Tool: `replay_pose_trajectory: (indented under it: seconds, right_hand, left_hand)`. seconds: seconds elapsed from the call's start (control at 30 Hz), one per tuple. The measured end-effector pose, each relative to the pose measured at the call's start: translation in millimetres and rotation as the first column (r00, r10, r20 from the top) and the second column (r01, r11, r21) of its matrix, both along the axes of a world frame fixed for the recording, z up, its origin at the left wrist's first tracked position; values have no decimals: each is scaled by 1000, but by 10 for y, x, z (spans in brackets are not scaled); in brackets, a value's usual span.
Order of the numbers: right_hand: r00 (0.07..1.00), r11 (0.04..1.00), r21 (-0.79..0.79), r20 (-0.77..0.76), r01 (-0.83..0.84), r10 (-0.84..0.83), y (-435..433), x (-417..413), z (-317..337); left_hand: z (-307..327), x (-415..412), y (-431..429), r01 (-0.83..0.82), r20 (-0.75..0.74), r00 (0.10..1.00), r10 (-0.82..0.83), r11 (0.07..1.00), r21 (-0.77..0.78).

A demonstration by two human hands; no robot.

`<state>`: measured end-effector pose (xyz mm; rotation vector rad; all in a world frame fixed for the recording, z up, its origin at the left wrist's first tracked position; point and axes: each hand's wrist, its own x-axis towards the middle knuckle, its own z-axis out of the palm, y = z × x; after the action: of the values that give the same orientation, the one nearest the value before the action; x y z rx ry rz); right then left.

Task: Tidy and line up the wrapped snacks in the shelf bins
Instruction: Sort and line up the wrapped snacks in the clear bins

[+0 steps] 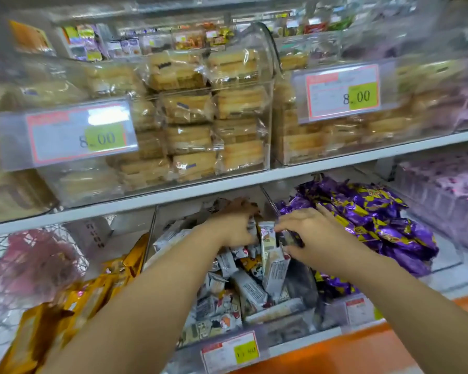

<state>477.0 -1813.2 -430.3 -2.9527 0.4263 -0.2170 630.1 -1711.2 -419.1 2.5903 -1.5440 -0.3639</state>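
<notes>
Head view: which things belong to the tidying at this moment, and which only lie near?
In hand: left hand, right hand, dark pack it pinches, white snacks, middle bin.
Only near: purple snacks, yellow snacks, cakes above, price tags.

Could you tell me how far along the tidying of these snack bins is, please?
Done: the biscuit packs in the upper bin sit in neat stacks. In hand: both hands are in the middle lower bin, the right hand pinching a dark pack, the left hand among the white packs, its grip blurred. Left: the white packs lie jumbled, and the purple packs beside them are heaped.
</notes>
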Motion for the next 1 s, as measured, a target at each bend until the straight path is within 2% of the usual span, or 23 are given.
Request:
replay_pose_trajectory:
  seconds: [0.17,0.3,0.37,0.47,0.63,0.73,0.9,1.0]
  right_hand:
    - [999,998,47,2,-50,50,-48,-68,-4]
    - [998,997,50,8,-60,60,-30,-79,38]
    - [998,996,63,20,-64,63,-2,-71,48]
    - [997,993,90,36,-75,72,30,-73,40]
    - [995,991,92,13,-100,99,16,-112,-4]
    - [990,985,112,-41,-129,134,15,-139,-6]
    - [988,974,186,-51,-131,143,24,-160,31]
    - [988,977,166,-51,-136,147,42,-146,34]
  left_hand:
    - [76,-19,156,70,-124,990,-62,995,65]
    - [205,-49,305,85,-194,977,-93,995,-46]
    - [178,-29,273,53,-135,989,-64,995,-80]
    - [-5,11,171,55,-49,997,-54,998,10]
    - [-101,110,104,-12,-132,991,18,999,39]
    - [-37,135,166,2,-172,985,10,998,68]
    - [34,162,257,55,-174,984,-47,998,42]
    - [-43,217,230,65,-95,994,-60,997,43]
